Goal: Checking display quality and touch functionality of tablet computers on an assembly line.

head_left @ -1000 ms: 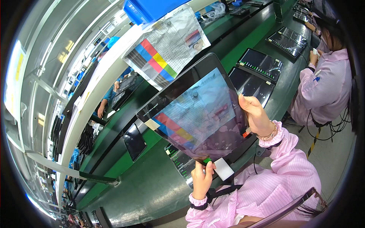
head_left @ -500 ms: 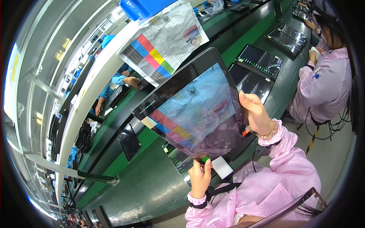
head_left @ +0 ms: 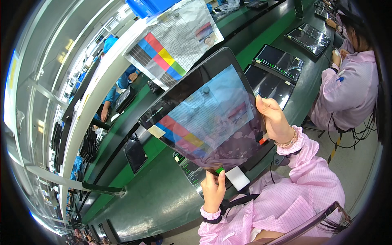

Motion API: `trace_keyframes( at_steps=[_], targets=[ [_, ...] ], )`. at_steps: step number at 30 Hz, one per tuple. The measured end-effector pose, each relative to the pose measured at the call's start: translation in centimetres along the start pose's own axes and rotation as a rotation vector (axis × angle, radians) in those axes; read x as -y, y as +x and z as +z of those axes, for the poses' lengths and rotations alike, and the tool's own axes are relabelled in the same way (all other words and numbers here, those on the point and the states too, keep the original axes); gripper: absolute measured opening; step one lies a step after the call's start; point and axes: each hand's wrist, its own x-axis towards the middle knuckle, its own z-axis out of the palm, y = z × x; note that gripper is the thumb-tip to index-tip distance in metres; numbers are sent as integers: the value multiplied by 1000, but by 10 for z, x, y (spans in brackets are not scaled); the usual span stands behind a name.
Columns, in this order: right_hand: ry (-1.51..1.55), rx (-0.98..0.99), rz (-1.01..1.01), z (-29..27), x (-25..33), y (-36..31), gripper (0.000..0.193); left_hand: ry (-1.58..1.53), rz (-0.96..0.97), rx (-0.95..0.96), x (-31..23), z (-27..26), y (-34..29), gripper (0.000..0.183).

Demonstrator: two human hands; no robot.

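Between both hands I hold up a black tablet (head_left: 208,118), tilted, its screen showing a live picture of the colour chart hung behind it. My left hand (head_left: 214,188) pinches the lower left edge beside a green tab (head_left: 219,170). My right hand (head_left: 274,121) grips the right edge, thumb on the front, near a small orange tab (head_left: 263,139). A cream sticker (head_left: 156,131) sits on the tablet's left corner. The printed chart (head_left: 173,41), with colour blocks and fine text, hangs past the tablet's upper left side. Fingers behind the tablet are hidden.
A white block (head_left: 238,178) lies below the tablet, next to a partly covered device (head_left: 188,169). More tablets (head_left: 277,61) lie on the green bench at right. Another dark tablet (head_left: 135,153) rests at left. A co-worker in pink (head_left: 347,90) sits at right; a pale curved rail (head_left: 87,96) crosses the left.
The tablet has shifted slightly up and left in my hands, and its on-screen picture of the chart looks a little clearer. My grip stays the same.
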Motion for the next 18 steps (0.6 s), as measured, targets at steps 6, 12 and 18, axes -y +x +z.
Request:
trace_keyframes(
  at_steps=[6,12,18],
  targets=[
    [28,-12,25,5,3,1,42,18,1,-1,-3,-2,0,19],
    [15,27,16,-3,-1,2,43,17,-2,4,-3,0,0,20],
    [18,11,0,0,0,3,45,-9,41,-37,4,2,0,30]
  ],
)
